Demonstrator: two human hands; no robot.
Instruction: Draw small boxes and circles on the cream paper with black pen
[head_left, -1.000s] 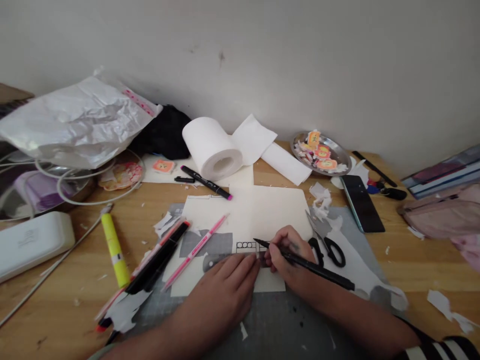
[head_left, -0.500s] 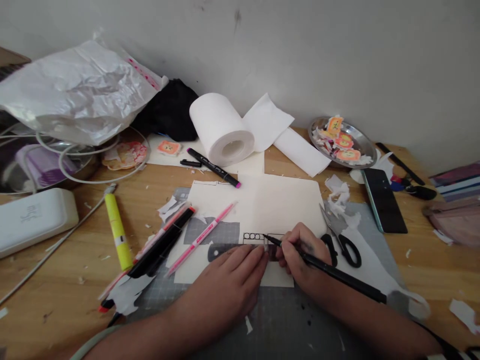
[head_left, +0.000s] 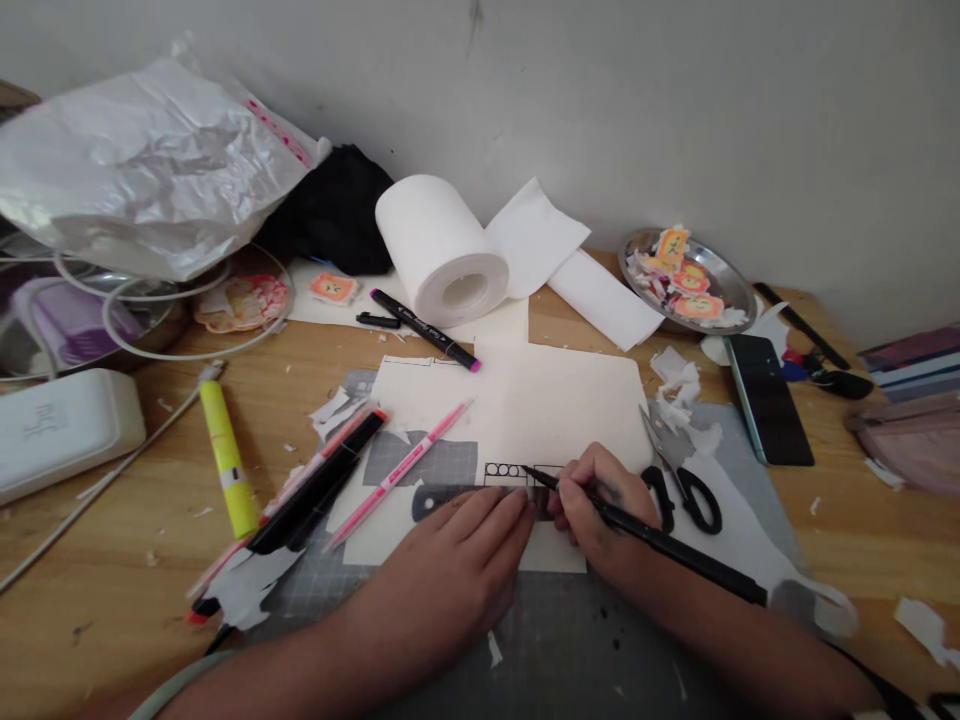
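Observation:
My right hand [head_left: 600, 510] is closed around a long black pen [head_left: 675, 550], whose tip rests on a small drawn grid with circles [head_left: 504, 470] on the cream paper [head_left: 540, 410]. My left hand [head_left: 457, 565] lies flat with fingers stretched out, pressing the paper and a dark ruler [head_left: 427, 500] just left of the pen tip. Both hands sit over a grey cutting mat [head_left: 555, 650].
Black scissors [head_left: 682, 485] lie right of my right hand, a phone [head_left: 769, 398] beyond them. A pink pen [head_left: 401, 472], black-and-red markers [head_left: 315, 495] and a yellow highlighter [head_left: 221, 458] lie left. A toilet roll [head_left: 442, 250], metal dish of stickers [head_left: 686, 285] and plastic bag [head_left: 142, 170] stand behind.
The view has shifted slightly, so things sit a little lower and rightward than a second ago. My hands keep the same pose; the pen tip stays at the grid.

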